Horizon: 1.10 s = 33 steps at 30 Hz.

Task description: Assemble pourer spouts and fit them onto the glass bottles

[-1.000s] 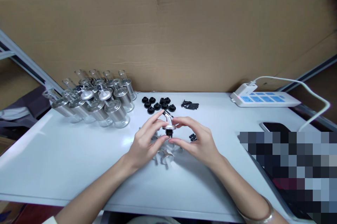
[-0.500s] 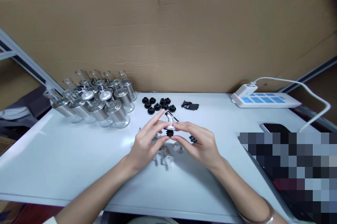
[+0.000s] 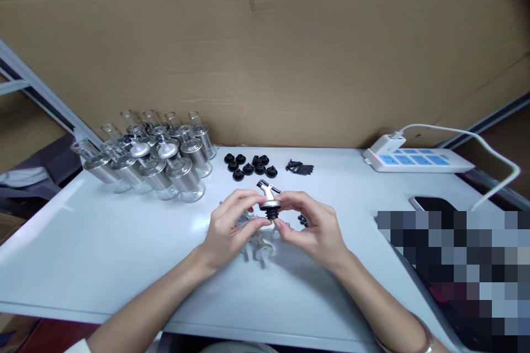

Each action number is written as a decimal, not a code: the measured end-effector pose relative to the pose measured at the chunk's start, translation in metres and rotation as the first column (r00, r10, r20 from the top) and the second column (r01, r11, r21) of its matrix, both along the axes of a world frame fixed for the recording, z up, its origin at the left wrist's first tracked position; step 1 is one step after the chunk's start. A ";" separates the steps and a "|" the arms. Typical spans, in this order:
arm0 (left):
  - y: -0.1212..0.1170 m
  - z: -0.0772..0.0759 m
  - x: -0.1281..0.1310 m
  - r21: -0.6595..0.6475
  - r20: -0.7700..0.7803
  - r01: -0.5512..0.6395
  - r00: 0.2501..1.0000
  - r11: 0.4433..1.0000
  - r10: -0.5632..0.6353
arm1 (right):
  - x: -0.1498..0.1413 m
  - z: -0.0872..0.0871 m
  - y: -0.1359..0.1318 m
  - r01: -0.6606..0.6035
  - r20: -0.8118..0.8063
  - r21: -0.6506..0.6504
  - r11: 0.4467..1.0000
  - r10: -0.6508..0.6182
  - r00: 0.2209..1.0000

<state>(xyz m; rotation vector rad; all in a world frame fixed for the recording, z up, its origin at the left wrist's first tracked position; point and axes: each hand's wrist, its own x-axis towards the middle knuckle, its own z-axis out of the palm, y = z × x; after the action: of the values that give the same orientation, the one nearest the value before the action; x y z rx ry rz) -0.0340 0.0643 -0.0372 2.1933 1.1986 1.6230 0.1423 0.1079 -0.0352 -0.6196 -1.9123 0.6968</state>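
Observation:
Between my two hands, above the table, is a silver bottle pourer (image 3: pixel 270 204) with a black flip lever on top and a ribbed black stopper below. My left hand (image 3: pixel 232 226) pinches it from the left, and my right hand (image 3: pixel 312 226) grips its other side, with both thumbs low by the stopper. Silver pourer tops (image 3: pixel 261 251) with pale tubes lie on the table beneath, partly hidden by my hands. Beyond are several black rubber stoppers (image 3: pixel 248 169) and a small pile of thin black parts (image 3: pixel 300 167). Small black pieces (image 3: pixel 303 220) lie near my right fingers.
Several glass bottles (image 3: pixel 182 176) with metal bands stand at the left, two with pourers fitted. A white power strip (image 3: pixel 418 159) with a charger and cable lies at the back right, near a phone (image 3: pixel 439 204). A cardboard wall (image 3: pixel 265 66) rises behind the table.
The pourer has come slightly lower and is tilted differently, its lever swung leftward. My left index finger has bent down from beside the lever to the collar. Both hands stay on the pourer.

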 end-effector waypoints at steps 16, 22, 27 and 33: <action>0.015 0.021 -0.046 0.574 -0.010 -0.318 0.919 0.755 0.395 | -0.007 -0.007 0.006 -0.116 -0.312 -0.531 0.839 -0.066 0.948; 0.026 0.026 -0.140 0.308 0.502 -0.879 0.475 0.364 0.723 | -0.002 -0.006 0.012 -0.008 -0.312 -0.508 0.861 -0.175 0.934; 0.025 0.004 -0.190 0.010 0.345 -0.928 0.353 0.373 0.869 | -0.004 -0.005 0.010 -0.016 -0.350 -0.524 0.852 -0.198 0.916; 0.032 -0.010 -0.197 -0.085 0.252 -0.911 0.373 0.405 0.893 | -0.006 -0.004 0.008 -0.025 -0.370 -0.534 0.845 -0.207 0.906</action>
<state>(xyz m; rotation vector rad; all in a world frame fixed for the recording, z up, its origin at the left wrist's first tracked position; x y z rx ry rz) -0.2315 0.0959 -0.0476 1.1632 2.5442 2.1819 0.1367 0.1162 -0.0389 -0.8207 -1.2759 1.2086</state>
